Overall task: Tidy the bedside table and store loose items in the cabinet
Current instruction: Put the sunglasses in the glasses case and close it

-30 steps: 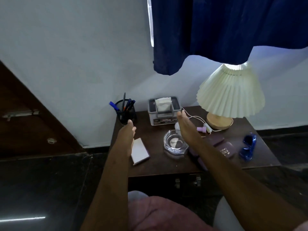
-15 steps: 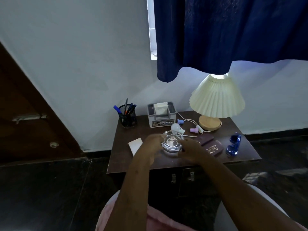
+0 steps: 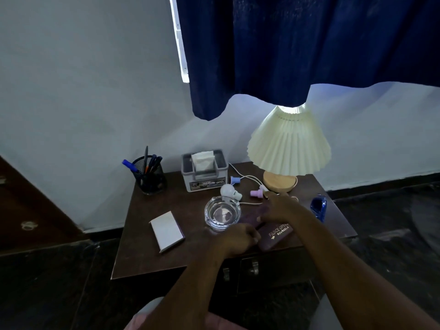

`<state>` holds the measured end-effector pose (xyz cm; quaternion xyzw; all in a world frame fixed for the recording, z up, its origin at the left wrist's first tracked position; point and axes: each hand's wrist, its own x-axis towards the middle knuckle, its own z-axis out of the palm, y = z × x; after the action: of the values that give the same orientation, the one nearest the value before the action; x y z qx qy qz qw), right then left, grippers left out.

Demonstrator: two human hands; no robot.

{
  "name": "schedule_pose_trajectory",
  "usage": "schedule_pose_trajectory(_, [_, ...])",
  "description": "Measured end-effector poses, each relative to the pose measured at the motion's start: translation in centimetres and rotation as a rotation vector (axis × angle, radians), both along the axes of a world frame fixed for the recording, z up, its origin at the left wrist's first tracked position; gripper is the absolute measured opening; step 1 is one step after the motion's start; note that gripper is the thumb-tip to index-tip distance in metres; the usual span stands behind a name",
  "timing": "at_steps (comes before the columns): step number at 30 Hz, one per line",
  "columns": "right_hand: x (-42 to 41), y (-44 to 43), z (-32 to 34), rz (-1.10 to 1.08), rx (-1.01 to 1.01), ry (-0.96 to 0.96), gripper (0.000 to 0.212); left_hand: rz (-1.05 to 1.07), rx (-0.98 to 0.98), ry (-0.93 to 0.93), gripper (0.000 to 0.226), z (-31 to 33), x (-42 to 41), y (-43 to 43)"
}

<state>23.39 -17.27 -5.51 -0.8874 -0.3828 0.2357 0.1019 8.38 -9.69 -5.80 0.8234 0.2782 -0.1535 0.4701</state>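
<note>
1. Towards the right front of the dark, smooth wooden bedside table [image 3: 152, 258], a maroon leathery spectacle case [image 3: 276, 234] lies flat just beside a round, thick-walled glass ashtray [image 3: 222, 214]
2. Its gold lettering is partly covered by my right forearm
3. Just behind it, an oblong purple case [image 3: 250, 217] is mostly hidden under my right hand [image 3: 278, 208], which lies palm down on it, fingers spread and relaxed, clenching nothing
4. My left hand [image 3: 238, 239] is curled at the maroon case's near-left end; whether it grasps anything I cannot tell
5. Both cases lie on a slant, long axes running from near left to far right
6. Further back, the navy curtain [image 3: 309, 44] cuts off the top of the pleated cream lamp shade [image 3: 289, 141]; a glossy blue thing [image 3: 319, 207] near the right edge is too blurred to name
</note>
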Motion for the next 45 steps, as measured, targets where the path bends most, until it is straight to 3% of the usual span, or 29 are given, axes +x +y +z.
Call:
schedule_pose_trajectory(7, [2.0, 1.5, -0.2, -0.167, -0.178, 0.012, 0.089, 0.207, 0.010, -0.028, 0.013, 0.5, 2.0, 1.4])
schedule_pose_trajectory(9, [2.2, 1.5, -0.4, -0.230, -0.177, -0.004, 0.084, 0.239, -0.074, -0.003, 0.019, 0.6, 2.1, 0.8])
schedule_pose_trajectory(13, [1.9, 0.9, -0.7, -0.279, -0.178, -0.008, 0.073, 0.332, -0.260, 0.004, 0.007, 0.2, 1.6, -0.6])
schedule_pose_trajectory(19, [1.7, 0.4, -0.1, -0.305, -0.124, 0.099, 0.064, 0.447, -0.410, -0.077, 0.013, -0.6, 1.0, -1.7])
schedule_pose_trajectory(23, [2.3, -0.9, 1.6, -0.376, 0.076, 0.201, 0.055, 0.535, -0.518, -0.113, 0.023, -0.3, 0.7, -2.2])
schedule_pose_trajectory(27, [0.6, -1.2, 3.7, -0.402, 0.426, 0.277, 0.013, 0.606, -0.667, -0.151, 0.035, 0.2, 0.8, -2.0])
schedule_pose_trajectory(29, [-1.5, -0.6, 4.7, -0.380, 0.551, 0.217, 0.021, 0.646, -0.772, -0.199, 0.045, 0.8, 0.9, -1.6])
schedule_pose_trajectory(31, [-3.7, 0.2, 5.6, -0.284, 0.599, 0.019, 0.034, 0.686, -0.876, -0.299, 0.055, 1.4, 1.0, -0.8])
schedule_pose_trajectory(35, [-6.8, 1.3, 6.3, 0.086, 0.515, -0.225, 0.033, 0.758, -1.023, -0.581, 0.073, 2.5, -0.2, 1.1])
schedule_pose_trajectory(37, [-7.2, 1.3, 6.0, 0.208, 0.474, -0.199, 0.036, 0.803, -1.034, -0.626, 0.066, 2.5, -0.7, 1.6])
schedule_pose_trajectory(41, [-6.8, 1.5, 5.7, 0.382, 0.390, 0.052, 0.045, 0.994, -0.982, -0.673, 0.034, 1.9, -0.7, 2.0])
schedule_pose_trajectory(45, [-4.2, 1.2, 5.4, 0.241, 0.495, 0.140, 0.036, 1.063, -0.848, -0.603, 0.037, 1.3, -0.2, 2.9])
